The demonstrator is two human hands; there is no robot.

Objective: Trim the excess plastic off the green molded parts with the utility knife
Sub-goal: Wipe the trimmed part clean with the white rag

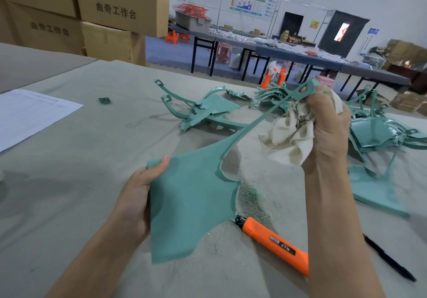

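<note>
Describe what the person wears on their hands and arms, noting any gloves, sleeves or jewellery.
The left hand and right hand are bare: no gloves, rings or watch show. Both forearms are bare too, with no sleeve in view.

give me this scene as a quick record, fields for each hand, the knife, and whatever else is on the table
left hand: grips the green part by its flat panel, thumb on top
right hand: grips cloth bunched round the part's thin arm
utility knife: lies unheld on table by the panel
also: pile of green parts, paper sheet, pen
</note>
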